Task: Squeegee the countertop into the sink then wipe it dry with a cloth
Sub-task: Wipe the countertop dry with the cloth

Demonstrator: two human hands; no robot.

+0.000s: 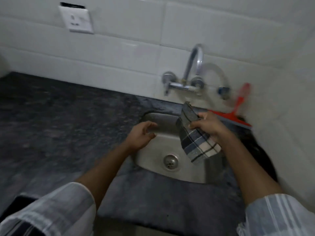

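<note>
My right hand (208, 125) grips a folded checked cloth (196, 142) in blue, black and white, held above the right side of the steel sink (153, 159). Its lower end hangs over the basin near the drain (171, 161). My left hand (142, 133) hovers over the sink's left part, fingers apart, holding nothing. A red squeegee (237, 109) leans against the tiled wall at the back right corner, its blade resting on the counter behind my right hand. The dark speckled countertop (59, 125) spreads to the left of the sink.
A chrome wall tap (192, 72) with a curved spout stands above the sink's back edge, with a clear hose (216, 72) and a valve beside it. A white wall socket (76, 19) sits high on the tiles. The wall closes in on the right.
</note>
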